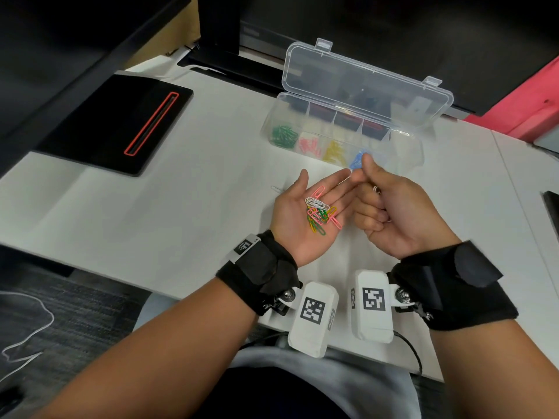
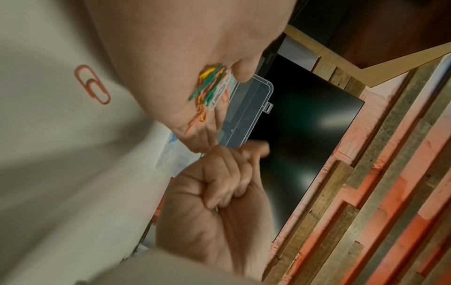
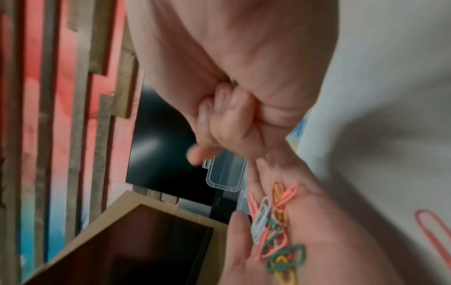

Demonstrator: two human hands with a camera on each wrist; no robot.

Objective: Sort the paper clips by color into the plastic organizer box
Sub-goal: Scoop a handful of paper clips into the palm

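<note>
My left hand (image 1: 329, 192) lies open, palm up, above the white table. On the palm sits a small heap of mixed paper clips (image 1: 320, 213): white, pink, green and yellow; it also shows as heap (image 2: 209, 92) and heap (image 3: 275, 227). My right hand (image 1: 363, 173) is curled just right of the left fingertips, and white clip ends (image 1: 376, 189) peek out of the fist. Behind stands the clear organizer box (image 1: 402, 137) with its lid up. It holds green clips (image 1: 282, 136), pink clips (image 1: 310, 145), yellow clips (image 1: 334, 151) and blue clips (image 1: 358, 157) in separate compartments.
One loose white clip (image 1: 276, 189) lies on the table left of my left hand. A pink clip (image 2: 92, 84) lies on the table under the hands. A black pad with a red outline (image 1: 121, 122) sits at the far left, and a dark monitor stands behind the box.
</note>
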